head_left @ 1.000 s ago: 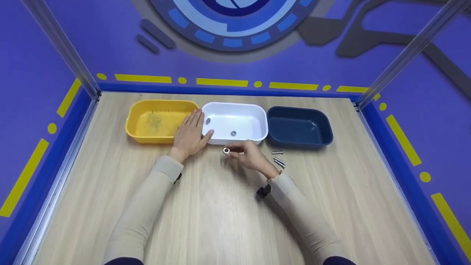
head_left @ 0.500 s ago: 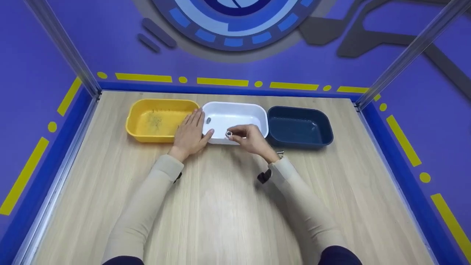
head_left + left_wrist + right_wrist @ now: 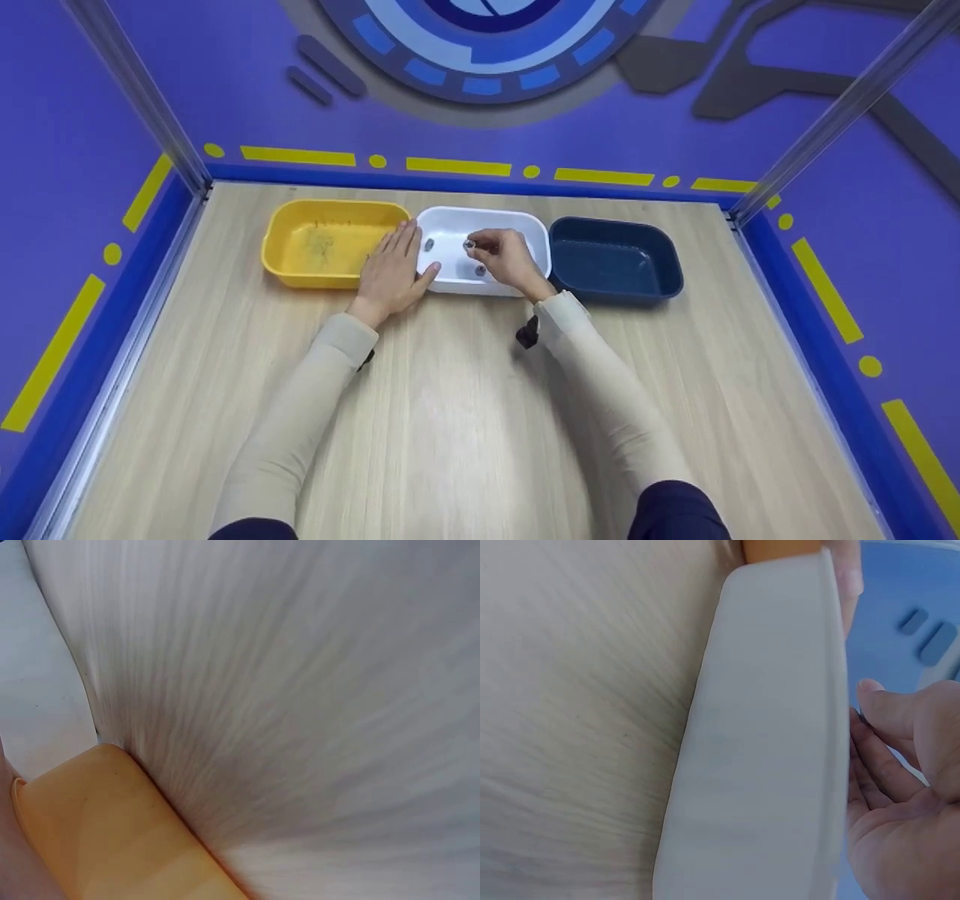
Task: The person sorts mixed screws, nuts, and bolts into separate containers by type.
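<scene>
My right hand [image 3: 474, 245] hovers over the white tub [image 3: 525, 225] and pinches a small metal nut [image 3: 469, 244] at its fingertips. Two more nuts [image 3: 429, 244] lie on the tub's floor. My left hand [image 3: 390, 266] rests flat, fingers straight, across the gap between the yellow tub [image 3: 300, 240] and the white tub. The right wrist view shows the white tub's wall [image 3: 765, 750] from the side, with my right hand's fingers [image 3: 889, 780] above it; the nut is hidden there. In the left wrist view, only the yellow tub's corner [image 3: 97, 832] and the white tub [image 3: 37, 712] appear.
A dark blue tub [image 3: 615, 259] stands to the right of the white one, all three in a row near the back of the wooden table [image 3: 450, 420]. The yellow tub holds a scatter of fine bits [image 3: 319, 244]. Purple walls and metal posts [image 3: 135, 97] enclose the table.
My right hand has carried the nut from the table in front of the white tub up over the tub's rim to above its middle. The left hand has stayed in place.
</scene>
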Motion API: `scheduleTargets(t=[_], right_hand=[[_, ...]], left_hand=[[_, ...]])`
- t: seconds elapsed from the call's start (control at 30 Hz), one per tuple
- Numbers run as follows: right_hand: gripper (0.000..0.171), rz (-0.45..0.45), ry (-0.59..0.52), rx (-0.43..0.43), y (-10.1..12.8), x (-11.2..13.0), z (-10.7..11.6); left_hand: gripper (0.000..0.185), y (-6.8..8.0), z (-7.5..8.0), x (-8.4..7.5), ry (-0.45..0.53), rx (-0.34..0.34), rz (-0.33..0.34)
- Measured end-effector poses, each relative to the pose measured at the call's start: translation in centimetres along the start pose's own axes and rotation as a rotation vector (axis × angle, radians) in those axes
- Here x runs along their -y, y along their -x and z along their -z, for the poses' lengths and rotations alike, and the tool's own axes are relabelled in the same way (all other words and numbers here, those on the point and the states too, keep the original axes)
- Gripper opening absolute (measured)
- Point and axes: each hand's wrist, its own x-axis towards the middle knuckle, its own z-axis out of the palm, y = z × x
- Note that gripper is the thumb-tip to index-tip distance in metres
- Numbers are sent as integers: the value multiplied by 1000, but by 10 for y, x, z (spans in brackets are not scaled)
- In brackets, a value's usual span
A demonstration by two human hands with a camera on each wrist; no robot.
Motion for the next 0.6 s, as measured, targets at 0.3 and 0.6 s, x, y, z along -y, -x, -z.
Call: scheduleTargets(t=[0.3, 0.6], right_hand=[[25, -59, -14, -60, -19, -1, -2], [28, -106, 0, -70, -26, -2, -3]], left_hand=[[86, -2, -1, 1, -1, -9, -8], [86, -1, -2, 1, 8, -8, -2]])
